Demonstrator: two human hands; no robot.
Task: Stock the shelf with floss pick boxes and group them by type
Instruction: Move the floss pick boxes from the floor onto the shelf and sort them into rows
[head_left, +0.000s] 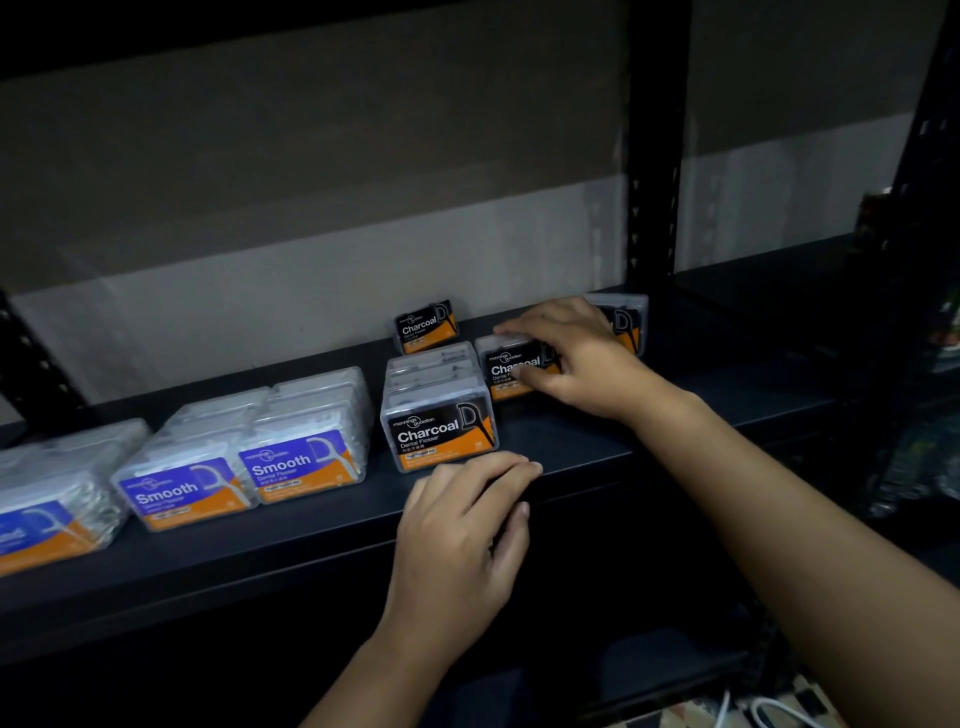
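On the dark shelf (571, 457), the right hand (576, 358) pinches a Charcoal box (511, 366) standing beside the front Charcoal row (439, 410), bare shelf open to its right, while the left hand (462, 525) rests loosely curled on the front edge, Smooth boxes (249, 457) grouped leftward.

"Charcoal Dental Flosser" on black-labelled boxes (440, 426), "Smooth" on blue-labelled boxes (298, 462) (smaller print unreadable)

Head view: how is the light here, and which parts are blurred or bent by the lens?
Head view: dim overall; the black-labelled Charcoal floss box at the front reads sharply, the right hand is slightly motion-blurred, the blue-labelled Smooth floss boxes soften leftward, and the dark metal shelf edge bows from the wide lens.
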